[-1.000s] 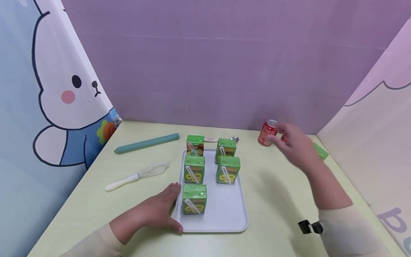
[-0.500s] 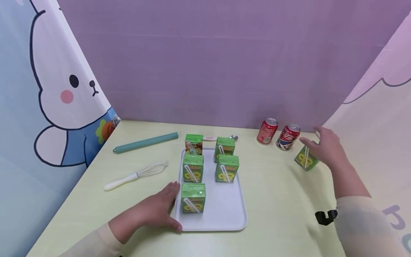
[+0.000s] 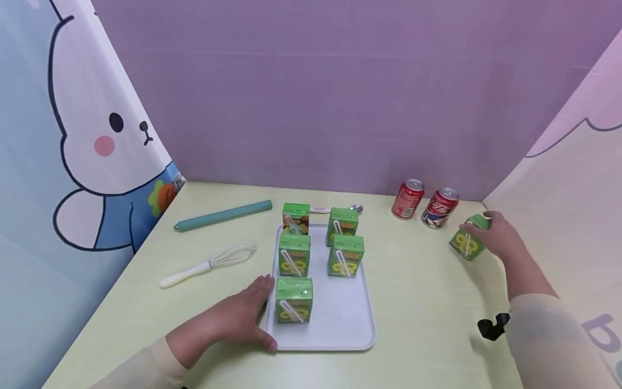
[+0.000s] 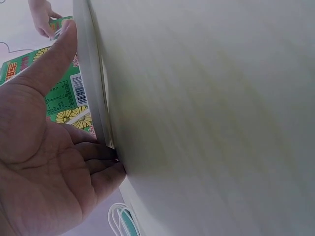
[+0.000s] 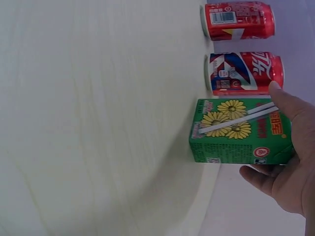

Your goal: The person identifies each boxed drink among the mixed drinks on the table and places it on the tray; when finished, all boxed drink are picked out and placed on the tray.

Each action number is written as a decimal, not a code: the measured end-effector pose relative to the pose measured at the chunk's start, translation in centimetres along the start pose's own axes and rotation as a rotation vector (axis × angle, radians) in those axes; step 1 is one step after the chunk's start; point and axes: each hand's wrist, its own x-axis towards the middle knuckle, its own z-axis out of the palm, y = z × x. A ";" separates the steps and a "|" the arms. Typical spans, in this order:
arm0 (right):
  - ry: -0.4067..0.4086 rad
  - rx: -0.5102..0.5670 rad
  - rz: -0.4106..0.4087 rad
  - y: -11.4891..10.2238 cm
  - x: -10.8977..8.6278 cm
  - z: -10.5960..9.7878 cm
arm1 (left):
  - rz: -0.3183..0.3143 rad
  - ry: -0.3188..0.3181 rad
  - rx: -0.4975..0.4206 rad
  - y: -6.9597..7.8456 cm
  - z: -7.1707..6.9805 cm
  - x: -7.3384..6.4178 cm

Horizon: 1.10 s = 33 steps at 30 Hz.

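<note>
In the head view my right hand (image 3: pixel 498 235) grips a green drink carton (image 3: pixel 468 237) with yellow flowers and a white straw on its front. The right wrist view shows the thumb on the front of this carton (image 5: pixel 241 132) and the fingers behind it, partly hidden. A white tray (image 3: pixel 340 324) carries several like cartons: three on its left side, among them the front carton (image 3: pixel 294 302), and two on its right. My left hand (image 3: pixel 238 319) rests against the tray's left edge, fingers and thumb spread along the rim; its palm (image 4: pixel 44 167) faces the left wrist camera.
Two red drink cans, the left can (image 3: pixel 408 200) and the right can (image 3: pixel 439 208), stand beside the gripped carton. A teal rod (image 3: pixel 223 215) and a white-handled whisk (image 3: pixel 209 266) lie left of the tray. Behind the cartons lies a pink-handled utensil (image 3: pixel 320 210). A purple backdrop (image 3: pixel 311 108) closes the back.
My right hand has passed from near the cans to the carton at the far right and taken hold of it. The left hand and tray have stayed in place.
</note>
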 end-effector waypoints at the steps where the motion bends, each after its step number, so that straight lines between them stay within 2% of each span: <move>1: -0.005 0.004 0.003 0.2 0.1 0.2 | -0.002 0.000 0.000 0.0 0.0 0.0; 9: 0.041 -0.040 -0.033 0.8 0.4 1.1 | -0.004 0.003 -0.003 0.0 0.1 -0.1; 21: 0.065 -0.067 -0.020 0.3 -0.2 1.1 | -0.001 0.004 0.003 0.0 0.1 0.0; 27: 0.078 -0.095 -0.042 -1.0 -1.0 1.2 | -0.003 -0.004 -0.003 0.1 0.1 0.0; 33: 0.100 -0.100 -0.096 -3.6 -2.1 0.9 | 0.001 0.002 0.000 0.1 0.0 0.0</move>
